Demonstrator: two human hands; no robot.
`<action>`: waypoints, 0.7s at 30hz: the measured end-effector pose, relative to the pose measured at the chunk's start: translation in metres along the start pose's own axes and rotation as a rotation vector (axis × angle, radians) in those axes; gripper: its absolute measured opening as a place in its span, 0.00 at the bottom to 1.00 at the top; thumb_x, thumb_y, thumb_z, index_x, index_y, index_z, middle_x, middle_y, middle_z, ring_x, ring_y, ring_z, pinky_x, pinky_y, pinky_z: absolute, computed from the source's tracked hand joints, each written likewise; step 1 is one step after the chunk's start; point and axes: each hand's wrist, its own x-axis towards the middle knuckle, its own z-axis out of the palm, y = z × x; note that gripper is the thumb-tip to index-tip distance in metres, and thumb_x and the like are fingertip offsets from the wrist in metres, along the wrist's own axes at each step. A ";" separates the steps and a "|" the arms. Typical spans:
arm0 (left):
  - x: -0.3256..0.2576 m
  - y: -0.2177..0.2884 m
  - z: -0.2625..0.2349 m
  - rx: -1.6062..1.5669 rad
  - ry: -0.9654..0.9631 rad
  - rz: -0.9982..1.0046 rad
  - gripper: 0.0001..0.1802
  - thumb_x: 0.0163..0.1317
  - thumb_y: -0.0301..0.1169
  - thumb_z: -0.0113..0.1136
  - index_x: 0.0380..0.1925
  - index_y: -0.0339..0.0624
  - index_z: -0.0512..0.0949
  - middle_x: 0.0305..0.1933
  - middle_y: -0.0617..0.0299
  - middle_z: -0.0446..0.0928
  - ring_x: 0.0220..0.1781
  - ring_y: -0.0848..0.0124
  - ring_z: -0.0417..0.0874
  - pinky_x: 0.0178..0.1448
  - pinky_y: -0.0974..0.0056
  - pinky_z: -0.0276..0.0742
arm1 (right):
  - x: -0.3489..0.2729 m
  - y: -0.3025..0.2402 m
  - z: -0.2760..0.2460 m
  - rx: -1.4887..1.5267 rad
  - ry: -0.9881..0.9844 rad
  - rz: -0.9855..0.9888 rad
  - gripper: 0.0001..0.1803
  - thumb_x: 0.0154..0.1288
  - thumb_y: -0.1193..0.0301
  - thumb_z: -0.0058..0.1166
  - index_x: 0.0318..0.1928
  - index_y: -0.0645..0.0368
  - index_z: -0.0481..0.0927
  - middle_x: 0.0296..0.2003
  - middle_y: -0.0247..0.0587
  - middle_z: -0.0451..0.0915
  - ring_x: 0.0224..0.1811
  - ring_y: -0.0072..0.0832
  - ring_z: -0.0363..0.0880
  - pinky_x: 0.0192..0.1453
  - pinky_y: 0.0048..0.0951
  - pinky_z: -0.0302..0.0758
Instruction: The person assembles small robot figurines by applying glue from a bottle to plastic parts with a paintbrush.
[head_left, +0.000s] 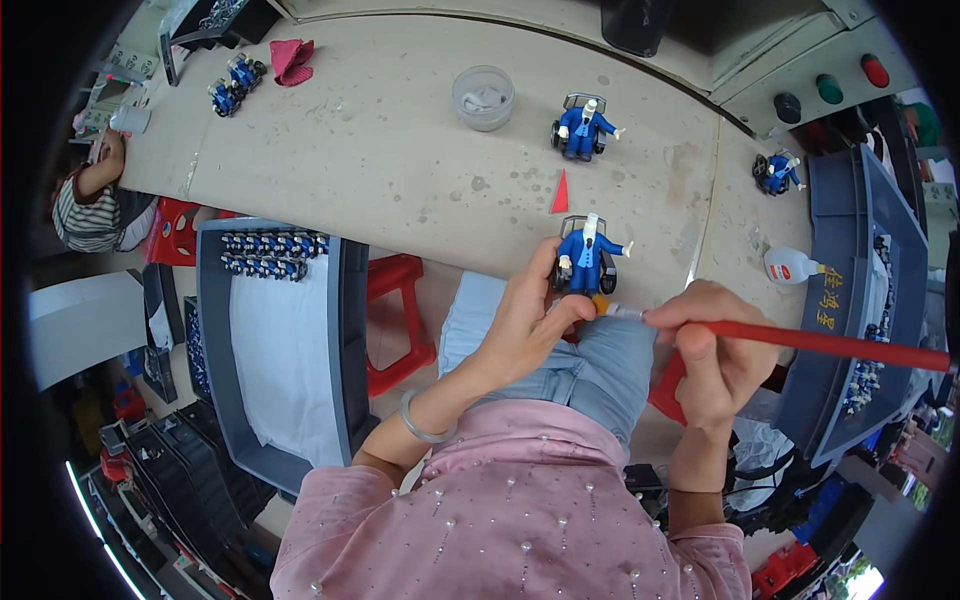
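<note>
My left hand [532, 320] grips a small toy figure in a blue suit, seated in a black wheelchair [588, 248], by its lower left side near the table's front edge. In my right hand [715, 345] is a paintbrush with a long red handle [830, 343]. Its yellowish bristles touch or nearly touch the base of the figure, close to my left thumb. Straight beyond, a second wheelchair figure [584, 128] stands upright on the table. A flat red triangle [560, 192] lies between the two figures.
A clear round cup [483, 98] stands farther back, left of the second figure. To the right are another wheelchair figure [776, 173], a white bottle [790, 265] and a grey crate [835, 225]. At my left sits a grey tray [350, 350] with rows of figures. A co-worker's arm [100, 170] rests at far left.
</note>
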 end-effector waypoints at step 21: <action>0.004 0.027 0.006 0.633 0.011 0.309 0.34 0.49 0.38 0.70 0.53 0.33 0.68 0.45 0.49 0.69 0.43 0.53 0.74 0.47 0.60 0.72 | -0.005 0.027 -0.008 -0.123 0.238 -0.047 0.12 0.68 0.70 0.51 0.33 0.67 0.80 0.29 0.39 0.79 0.26 0.17 0.73 0.30 0.16 0.67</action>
